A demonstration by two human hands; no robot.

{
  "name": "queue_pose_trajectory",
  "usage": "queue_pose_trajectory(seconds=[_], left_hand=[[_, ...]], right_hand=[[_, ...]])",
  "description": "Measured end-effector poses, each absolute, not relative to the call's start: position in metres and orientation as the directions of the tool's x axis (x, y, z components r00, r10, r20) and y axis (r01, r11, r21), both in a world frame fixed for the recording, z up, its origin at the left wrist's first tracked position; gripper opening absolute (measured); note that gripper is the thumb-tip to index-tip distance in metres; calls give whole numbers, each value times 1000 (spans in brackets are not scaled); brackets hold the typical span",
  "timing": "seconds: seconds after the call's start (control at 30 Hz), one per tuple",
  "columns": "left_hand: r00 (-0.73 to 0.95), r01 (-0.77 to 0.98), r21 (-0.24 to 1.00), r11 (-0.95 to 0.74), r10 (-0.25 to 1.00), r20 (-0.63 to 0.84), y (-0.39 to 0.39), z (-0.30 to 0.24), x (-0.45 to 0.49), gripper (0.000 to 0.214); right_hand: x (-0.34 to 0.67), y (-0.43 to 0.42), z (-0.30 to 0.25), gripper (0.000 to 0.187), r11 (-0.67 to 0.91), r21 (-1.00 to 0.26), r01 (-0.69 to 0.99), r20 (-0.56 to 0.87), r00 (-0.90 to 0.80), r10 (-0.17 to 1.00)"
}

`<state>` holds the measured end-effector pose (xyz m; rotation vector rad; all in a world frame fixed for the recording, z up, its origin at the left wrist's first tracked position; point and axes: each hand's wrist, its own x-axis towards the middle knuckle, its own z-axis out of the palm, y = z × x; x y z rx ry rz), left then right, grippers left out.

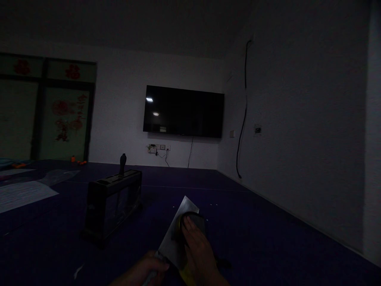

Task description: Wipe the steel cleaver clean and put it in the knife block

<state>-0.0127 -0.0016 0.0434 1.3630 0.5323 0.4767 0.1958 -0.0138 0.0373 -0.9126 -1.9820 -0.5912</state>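
Observation:
In the dim head view, my left hand [151, 267] is closed around the handle of a cleaver with a broad metal blade [171, 238]. The blade slants up and away, toward the middle of the view. My right hand [199, 246] lies over the blade's right side, its fingers pressed together on a dark rounded tool with a yellow edge [193, 218]. The tool's exact kind is too dark to make out. It appears to rest against the blade. More yellow shows under the right wrist. A dark box-shaped stand with clear sides [114, 204] is to the left, a black handle [123, 163] sticking up from it.
The dark blue surface [238, 222] bears a few white specks. White sheets [26, 194] and clear plastic [61, 176] lie at far left, with small orange items [79, 161] behind. A television [183, 111] hangs on the wall; a black cable [244, 115] dangles at right.

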Motion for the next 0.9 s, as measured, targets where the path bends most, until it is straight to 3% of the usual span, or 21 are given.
queue_pose_trajectory(seconds=[0.3, 0.63, 0.8, 0.9], left_hand=[[771, -7, 983, 181, 627, -110, -15, 50, -15, 19], [698, -19, 962, 272, 693, -182, -20, 50, -18, 10], [714, -27, 971, 238, 684, -148, -16, 45, -19, 8], [740, -38, 977, 211, 663, -114, -10, 40, -17, 16]], right_hand=[[201, -4, 36, 58, 525, -104, 845, 913, -129, 388], [203, 2, 34, 53, 499, -238, 833, 897, -9, 442], [205, 2, 30, 55, 513, -211, 832, 897, -43, 440], [202, 1, 27, 61, 545, -128, 829, 895, -140, 423]])
